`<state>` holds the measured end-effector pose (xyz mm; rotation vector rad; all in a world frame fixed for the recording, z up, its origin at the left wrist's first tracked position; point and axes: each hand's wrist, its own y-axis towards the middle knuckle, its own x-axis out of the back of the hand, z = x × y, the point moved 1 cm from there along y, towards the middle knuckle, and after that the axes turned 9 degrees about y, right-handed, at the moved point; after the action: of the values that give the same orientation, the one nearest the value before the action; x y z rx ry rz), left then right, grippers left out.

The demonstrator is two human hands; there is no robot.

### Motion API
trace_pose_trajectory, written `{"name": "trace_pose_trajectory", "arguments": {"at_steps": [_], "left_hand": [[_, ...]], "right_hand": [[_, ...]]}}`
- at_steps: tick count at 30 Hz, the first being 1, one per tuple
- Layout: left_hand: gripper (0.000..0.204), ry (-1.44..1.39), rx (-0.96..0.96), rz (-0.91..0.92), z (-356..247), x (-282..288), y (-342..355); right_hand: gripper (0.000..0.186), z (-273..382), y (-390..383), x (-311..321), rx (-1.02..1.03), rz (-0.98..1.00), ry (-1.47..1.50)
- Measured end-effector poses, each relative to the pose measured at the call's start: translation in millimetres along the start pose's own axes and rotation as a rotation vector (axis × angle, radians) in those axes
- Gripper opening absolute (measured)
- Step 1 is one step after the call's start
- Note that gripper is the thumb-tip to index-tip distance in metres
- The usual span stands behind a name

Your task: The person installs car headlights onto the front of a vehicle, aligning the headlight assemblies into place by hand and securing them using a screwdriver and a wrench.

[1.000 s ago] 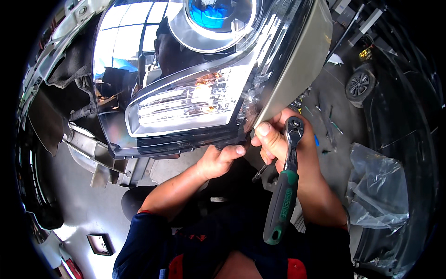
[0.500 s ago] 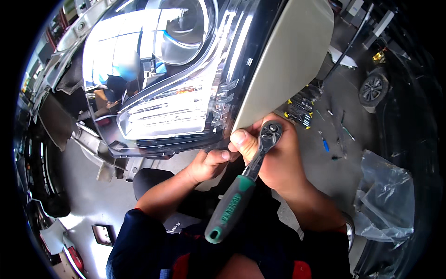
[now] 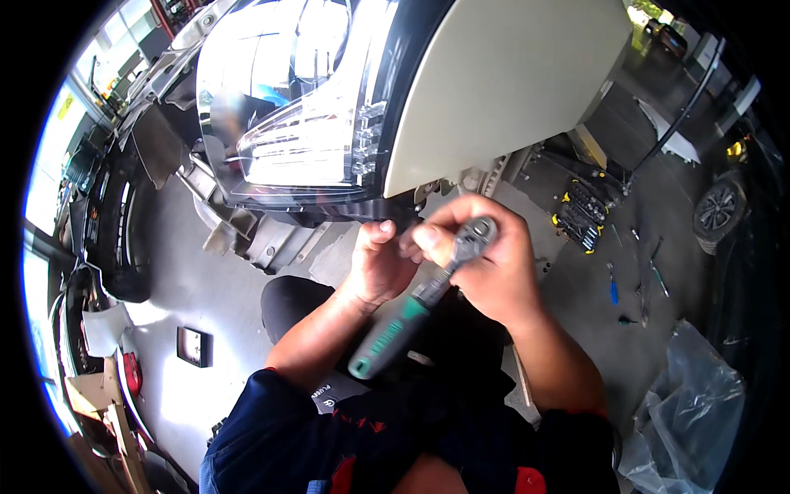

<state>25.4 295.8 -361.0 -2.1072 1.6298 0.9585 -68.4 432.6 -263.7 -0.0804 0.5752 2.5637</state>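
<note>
A ratchet wrench (image 3: 393, 333) with a grey and green handle lies slantwise across my right hand (image 3: 504, 267). Its metal head rests against the curled fingers, and the handle points down toward my lap. Just beside these fingers is my left hand (image 3: 380, 267), curled with the thumb up. The fingertips of both hands meet in a blur, so what lies between them cannot be made out. Above them is a car headlight (image 3: 300, 152) with a clear lens, set against a beige fender panel (image 3: 494, 90). Both hands are apart from the headlight's lower edge.
On the floor at right lie a black tool set (image 3: 584, 214) with yellow latches, a blue-handled screwdriver (image 3: 613, 288) and clear plastic sheeting (image 3: 691, 412). A small dark tray (image 3: 193, 347) sits on the floor at left. A dark bumper (image 3: 115, 230) stands beyond it.
Both hands have come down and away from the headlight and fender edge, with the ratchet wrench still in the right one. The view has shifted, showing more floor at left and right.
</note>
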Motion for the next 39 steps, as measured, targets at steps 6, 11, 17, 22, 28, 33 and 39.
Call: {"name": "trace_pose_trajectory", "arguments": {"at_steps": [6,11,17,22,28,33,39], "left_hand": [[0.049,0.091,-0.099,-0.013,1,-15,-3],[0.049,0.112,-0.089,-0.041,3,-19,4],[0.050,0.124,-0.157,-0.103,1,-21,-3],[0.049,0.136,-0.193,-0.100,7,-22,7],[0.049,0.098,-0.200,-0.088,12,-18,14],[0.051,0.201,-0.197,-0.105,6,-23,1],[0.052,0.194,-0.186,-0.070,9,-16,8]], "right_hand": [[0.018,-88,-110,140,-0.268,-0.229,-0.228],[0.013,-263,-267,257,-0.685,-0.792,-0.007],[0.023,-362,-334,251,-1.190,-0.893,0.265],[0.022,-447,-382,252,-1.246,-0.785,0.406],[0.027,-565,-465,318,-1.263,-0.471,-0.165],[0.034,-552,-442,278,-1.238,-0.590,-0.015],[0.054,-518,-438,282,-1.251,-0.538,-0.297]]}}
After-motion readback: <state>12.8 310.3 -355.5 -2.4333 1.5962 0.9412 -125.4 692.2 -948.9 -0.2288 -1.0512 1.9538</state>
